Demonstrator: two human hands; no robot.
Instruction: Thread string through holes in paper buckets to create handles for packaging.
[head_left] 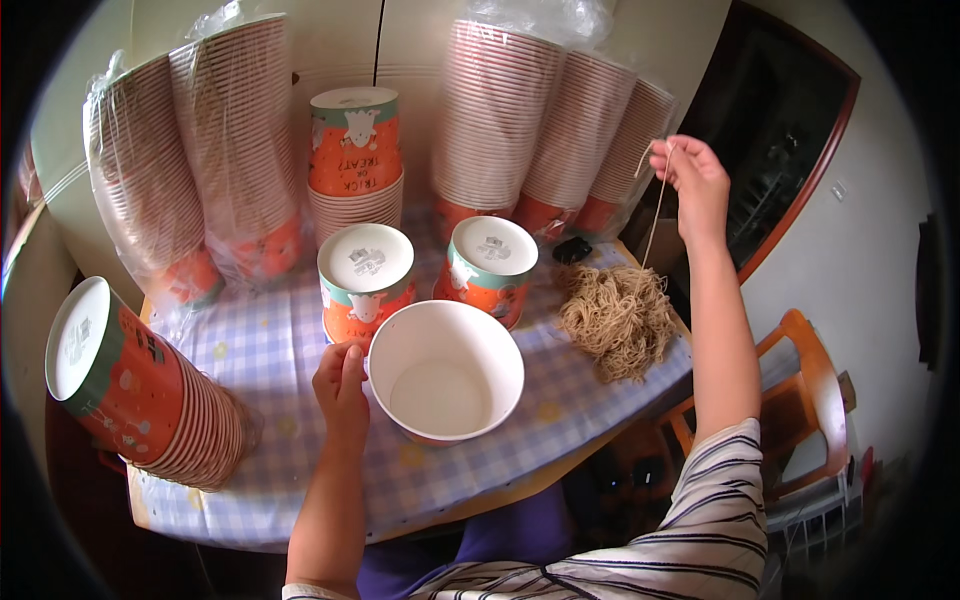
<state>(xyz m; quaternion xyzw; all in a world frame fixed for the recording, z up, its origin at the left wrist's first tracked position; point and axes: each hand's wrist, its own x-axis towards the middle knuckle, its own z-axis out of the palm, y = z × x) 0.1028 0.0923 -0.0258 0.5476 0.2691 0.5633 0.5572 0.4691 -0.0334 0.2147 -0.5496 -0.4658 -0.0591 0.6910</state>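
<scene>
My left hand (342,392) pinches the rim of a white-lined paper bucket (447,372), which tips its open mouth toward me above the table's near part. Raised at the right, my right hand (692,180) grips a strand of tan twine (656,215) between thumb and fingers. That strand runs down to a loose, tangled heap of twine (620,322) on the table's right side. Just behind the held bucket, two orange and green paper buckets stand upside down, one on the left (366,275) and one on the right (490,265).
Plastic-wrapped bucket stacks line the back left (235,140) and back right (500,120), with an unwrapped stack (355,155) between them. Another stack (150,385) leans at the left edge. A checked cloth (270,400) covers the table. An orange chair (810,400) stands at right.
</scene>
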